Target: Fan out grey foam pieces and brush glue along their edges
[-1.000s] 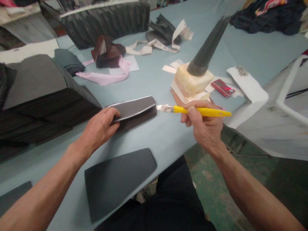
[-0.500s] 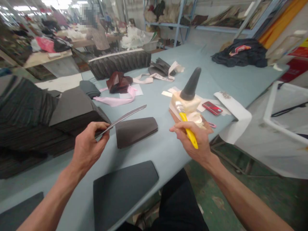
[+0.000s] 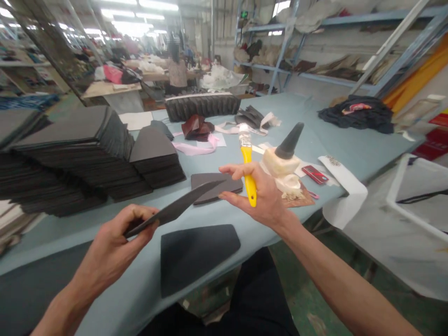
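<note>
My left hand (image 3: pixel 129 233) pinches one end of a thin dark grey panel (image 3: pixel 182 203), which is tilted above the table. A yellow-handled brush (image 3: pixel 248 161) is held in my right hand (image 3: pixel 261 191), bristles up; the thumb and forefinger are parted near the panel's far end. Behind the raised panel lies a small stack of dark panels (image 3: pixel 234 185). Closer to me, a larger dark panel (image 3: pixel 199 254) rests flat by the table edge. A black cone (image 3: pixel 290 140) on a cream block (image 3: pixel 280 162) stands right of the brush, with cream paste in front.
Tall stacks of dark panels (image 3: pixel 70 144) fill the left side of the table (image 3: pixel 308 109). At the right are a red box (image 3: pixel 315 174), a curled white sheet (image 3: pixel 345 196) and a white bin (image 3: pixel 399 238). A person (image 3: pixel 177 70) is in the background.
My right hand has lifted the brush from the cream block and moved left, toward the panel. The panel in my left hand now shows more of its broad face. The view has tilted up.
</note>
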Motion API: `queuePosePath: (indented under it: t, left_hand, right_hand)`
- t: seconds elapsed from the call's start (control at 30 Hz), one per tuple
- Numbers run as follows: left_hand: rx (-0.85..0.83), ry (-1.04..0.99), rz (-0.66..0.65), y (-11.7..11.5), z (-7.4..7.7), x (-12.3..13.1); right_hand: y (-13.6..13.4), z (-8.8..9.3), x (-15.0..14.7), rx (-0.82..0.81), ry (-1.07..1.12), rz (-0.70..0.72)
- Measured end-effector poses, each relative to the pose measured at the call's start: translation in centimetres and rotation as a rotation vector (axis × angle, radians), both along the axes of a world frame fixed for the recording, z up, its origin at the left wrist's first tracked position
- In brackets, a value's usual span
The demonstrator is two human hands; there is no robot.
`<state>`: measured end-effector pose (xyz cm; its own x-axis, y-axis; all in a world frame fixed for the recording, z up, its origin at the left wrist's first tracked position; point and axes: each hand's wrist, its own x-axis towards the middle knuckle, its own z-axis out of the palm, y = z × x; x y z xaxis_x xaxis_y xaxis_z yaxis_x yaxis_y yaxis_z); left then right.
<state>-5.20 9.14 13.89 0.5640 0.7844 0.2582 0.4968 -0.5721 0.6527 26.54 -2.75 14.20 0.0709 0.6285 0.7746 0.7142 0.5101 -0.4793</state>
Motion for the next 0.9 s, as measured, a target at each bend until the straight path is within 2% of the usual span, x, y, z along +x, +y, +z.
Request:
queuePosePath:
  t: [0.17,0.3,0.4,0.5,0.57,0.63,0.77,0.9]
  left_hand:
    - [-0.062,-0.054,-0.016,-2.2,-0.3,-1.8]
    - [-0.134,-0.072,0.046,-3.1,-0.7,-3.7]
    - [-0.312,-0.155,0.162,-3.5,-1.4,-4.8]
    - [-0.620,-0.482,0.238,-4.3,-3.0,-5.0]
    - [-0.770,-0.740,0.275,-5.1,-4.1,-4.7]
    - [-0.826,-0.888,0.297,-6.0,-4.9,-4.1]
    - [-0.814,-0.969,0.328,-7.2,-5.3,-2.7]
    - [-0.791,-0.968,0.391,-7.7,-5.5,-1.9]
  right_hand:
    - [0.1,1.6,-3.0,-0.024,-0.052,0.073]
    - [0.2,2.1,-4.7,-0.084,-0.083,0.061]
    - [0.1,2.2,-5.7,-0.050,-0.062,0.049]
    - [0.1,2.0,-6.3,-0.021,-0.002,-0.011]
    - [0.0,1.7,-6.3,-0.004,0.027,-0.034]
    - [0.0,1.2,-6.1,0.011,0.045,-0.044]
    - [-0.6,-0.4,-5.7,-0.002,0.093,-0.056]
    - [-1.9,-2.8,-5.6,-0.023,0.135,-0.088]
